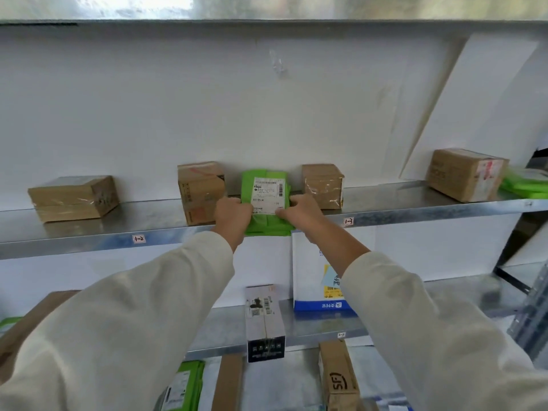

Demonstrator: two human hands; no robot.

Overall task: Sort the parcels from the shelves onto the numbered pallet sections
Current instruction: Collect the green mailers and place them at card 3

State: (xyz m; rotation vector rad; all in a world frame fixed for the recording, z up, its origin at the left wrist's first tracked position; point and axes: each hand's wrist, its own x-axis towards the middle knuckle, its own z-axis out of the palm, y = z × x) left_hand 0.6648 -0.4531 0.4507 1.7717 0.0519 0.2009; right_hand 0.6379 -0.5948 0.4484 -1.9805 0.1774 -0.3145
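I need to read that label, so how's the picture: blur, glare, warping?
Head view: label on the green parcel soft, small print unreadable; light even, shadows faint; mild sheen on the metal shelf; wide-angle stretch toward the corners; frame top blurred.

Long, loose cream left sleeve (133, 315) and right sleeve (430, 315), softly creased; left hand (232, 215) and right hand (302, 213) ungloved

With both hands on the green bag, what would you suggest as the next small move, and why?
Probably draw the green bag straight back off the shelf. The left hand and right hand grip its sides, its front edge overhangs the lip, and a tall box and a squat box flank it closely, so a straight pull should clear both.
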